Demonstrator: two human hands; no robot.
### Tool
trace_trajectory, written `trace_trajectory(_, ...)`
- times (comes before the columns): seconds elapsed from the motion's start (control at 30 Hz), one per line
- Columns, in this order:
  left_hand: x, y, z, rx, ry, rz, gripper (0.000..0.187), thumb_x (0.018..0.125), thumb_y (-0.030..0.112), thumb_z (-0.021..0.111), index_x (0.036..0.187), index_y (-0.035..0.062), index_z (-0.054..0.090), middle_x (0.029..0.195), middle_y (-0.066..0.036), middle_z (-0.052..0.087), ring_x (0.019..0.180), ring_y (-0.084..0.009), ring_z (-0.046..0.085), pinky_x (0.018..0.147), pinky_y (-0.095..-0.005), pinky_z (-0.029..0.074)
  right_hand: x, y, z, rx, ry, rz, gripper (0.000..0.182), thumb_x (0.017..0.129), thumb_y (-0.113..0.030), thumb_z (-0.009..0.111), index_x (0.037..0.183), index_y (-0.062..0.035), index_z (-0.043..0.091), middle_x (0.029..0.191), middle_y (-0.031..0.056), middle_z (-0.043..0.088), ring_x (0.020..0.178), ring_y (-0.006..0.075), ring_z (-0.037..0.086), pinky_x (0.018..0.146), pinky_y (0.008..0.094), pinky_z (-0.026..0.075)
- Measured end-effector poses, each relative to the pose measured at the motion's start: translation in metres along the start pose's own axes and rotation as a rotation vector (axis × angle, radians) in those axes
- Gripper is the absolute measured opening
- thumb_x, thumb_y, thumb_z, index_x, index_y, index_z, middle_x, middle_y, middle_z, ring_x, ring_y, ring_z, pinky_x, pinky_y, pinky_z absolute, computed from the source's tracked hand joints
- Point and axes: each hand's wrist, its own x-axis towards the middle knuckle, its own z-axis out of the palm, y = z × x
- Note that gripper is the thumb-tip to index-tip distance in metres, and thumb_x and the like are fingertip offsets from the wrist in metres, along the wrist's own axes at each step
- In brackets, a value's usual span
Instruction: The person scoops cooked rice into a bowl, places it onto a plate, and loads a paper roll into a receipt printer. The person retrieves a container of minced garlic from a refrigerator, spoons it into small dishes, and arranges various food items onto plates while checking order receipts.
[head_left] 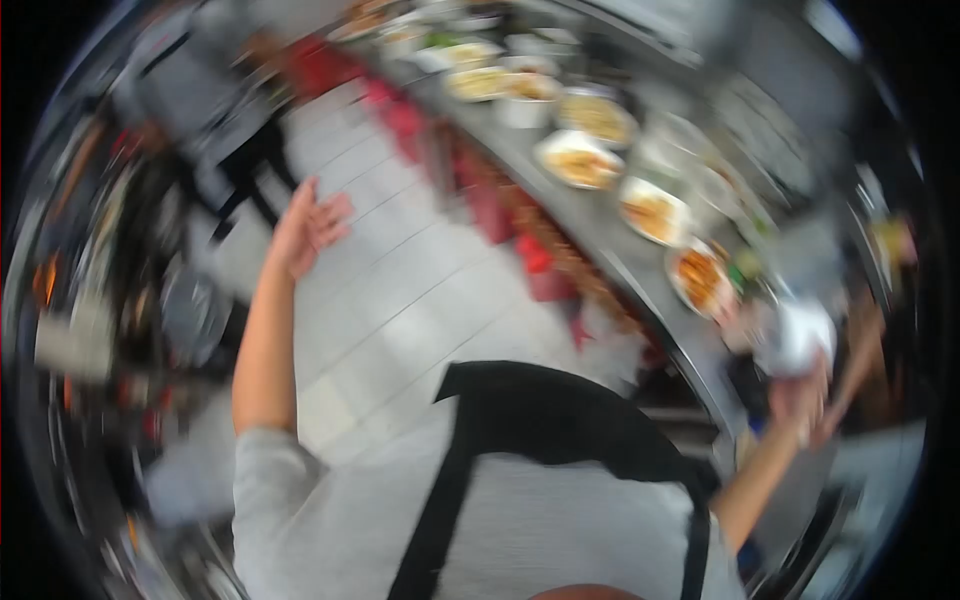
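Note:
My left hand [308, 228] is held out over the tiled floor, fingers loosely spread, with nothing in it. On the other side, my right hand [798, 395] grips a white bowl [797, 335] by its near edge, though motion blur softens the outline. Just beyond that bowl, a plate of orange-red food [697, 278] lies on the steel counter [640, 290]. A white dish of yellowish food [652, 212] and another plate [580, 160] continue the row. Close to my right hand, a blurred forearm [858, 360] seems to belong to another person.
Another person [215, 110] in a grey top stands at the far left. Several more filled bowls, including a white tub [527, 95], line the counter's far end. Red items [535, 262] sit below the counter edge. A metal pot [193, 310] is on the left.

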Motion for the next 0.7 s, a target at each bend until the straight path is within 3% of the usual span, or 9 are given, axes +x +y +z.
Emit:
trace_trajectory(0.07, 0.023, -0.010, 0.172, 0.139, -0.489, -0.091, 0.079, 0.084, 0.055, 0.050, 0.143, 0.0211, 0.010, 0.129, -0.015, 0.047, 0.116, -0.0262, 0.048, 0.087, -0.0438, 0.044, -0.016, 0.012, 0.097, -0.158, -0.202, -0.158, 0.043, 0.080, -0.019, 0.062, 0.118, -0.0047, 0.048, 0.109, 0.0089, 0.057, 0.100, 0.0180, 0.054, 0.087, 0.0326, 0.043)
trace_trajectory(0.1, 0.025, -0.017, 0.243, 0.217, -0.708, -0.072, 0.083, 0.081, 0.051, 0.056, 0.143, 0.0225, 0.008, 0.136, -0.015, 0.039, 0.118, -0.0271, 0.045, 0.087, -0.0467, 0.043, -0.016, 0.007, 0.118, -0.317, -0.233, -0.087, 0.045, 0.078, -0.017, 0.065, 0.118, -0.0065, 0.047, 0.107, 0.0090, 0.058, 0.094, 0.0168, 0.056, 0.078, 0.0292, 0.045)
trace_trajectory(0.17, 0.023, -0.044, 0.354, 0.233, -0.912, -0.086, 0.085, 0.081, 0.045, 0.060, 0.143, 0.0228, 0.007, 0.139, -0.012, 0.033, 0.120, -0.0276, 0.043, 0.086, -0.0481, 0.043, -0.005, 0.001, 0.142, -0.489, -0.330, -0.011, 0.066, 0.073, -0.023, 0.070, 0.127, -0.0089, 0.034, 0.099, 0.0115, 0.058, 0.088, 0.0192, 0.057, 0.072, 0.0296, 0.045)
trace_trajectory(0.23, 0.014, -0.059, 0.431, 0.128, -1.003, -0.137, 0.081, 0.081, 0.036, 0.062, 0.142, 0.0210, 0.011, 0.138, -0.011, 0.032, 0.121, -0.0265, 0.041, 0.086, -0.0481, 0.045, 0.014, -0.009, 0.147, -0.601, -0.341, -0.013, 0.068, 0.075, -0.027, 0.070, 0.128, -0.0083, 0.031, 0.100, 0.0129, 0.057, 0.088, 0.0192, 0.057, 0.069, 0.0309, 0.046)
trace_trajectory(0.33, 0.004, -0.056, 0.496, -0.119, -0.981, -0.178, 0.067, 0.083, 0.025, 0.062, 0.137, 0.0147, 0.023, 0.124, -0.010, 0.044, 0.107, -0.0248, 0.053, 0.084, -0.0424, 0.051, 0.032, -0.044, 0.124, -0.678, -0.253, 0.002, 0.066, 0.077, -0.031, 0.068, 0.127, -0.0070, 0.031, 0.105, 0.0141, 0.054, 0.088, 0.0207, 0.057, 0.070, 0.0329, 0.048)
trace_trajectory(0.43, 0.025, -0.075, 0.534, -0.445, -1.131, -0.409, 0.064, 0.085, 0.038, 0.057, 0.134, 0.0077, 0.029, 0.126, -0.018, 0.045, 0.109, -0.0332, 0.053, 0.083, -0.0430, 0.052, 0.031, -0.069, 0.081, -0.265, -0.319, -0.071, 0.068, 0.078, -0.031, 0.066, 0.130, -0.0070, 0.029, 0.110, 0.0151, 0.050, 0.086, 0.0227, 0.058, 0.071, 0.0349, 0.050)
trace_trajectory(0.57, 0.018, -0.090, 0.582, -0.676, -1.232, -0.460, 0.070, 0.084, 0.044, 0.056, 0.135, 0.0061, 0.028, 0.128, -0.024, 0.041, 0.113, -0.0414, 0.048, 0.086, -0.0436, 0.050, 0.028, -0.055, 0.040, -0.835, -0.284, -0.770, 0.097, 0.057, -0.030, 0.080, 0.135, -0.0116, 0.026, 0.135, 0.0141, 0.035, 0.119, 0.0308, 0.042, 0.093, 0.0435, 0.040)
trace_trajectory(0.6, 0.012, -0.096, 0.593, -0.738, -1.211, -0.502, 0.067, 0.084, 0.044, 0.055, 0.134, 0.0064, 0.031, 0.122, -0.019, 0.048, 0.109, -0.0380, 0.051, 0.084, -0.0452, 0.050, 0.035, -0.053, 0.033, -0.850, -0.294, -0.839, 0.106, 0.047, -0.029, 0.084, 0.136, -0.0145, 0.028, 0.142, 0.0113, 0.027, 0.129, 0.0309, 0.030, 0.100, 0.0452, 0.032)
trace_trajectory(0.7, 0.001, -0.115, 0.617, -0.847, -1.212, -0.545, 0.067, 0.084, 0.045, 0.054, 0.135, 0.0082, 0.030, 0.124, -0.021, 0.046, 0.110, -0.0370, 0.050, 0.084, -0.0451, 0.049, 0.048, -0.066, 0.017, -0.742, -0.344, -0.807, 0.103, 0.048, -0.028, 0.083, 0.135, -0.0153, 0.030, 0.142, 0.0122, 0.027, 0.128, 0.0312, 0.032, 0.099, 0.0453, 0.033)
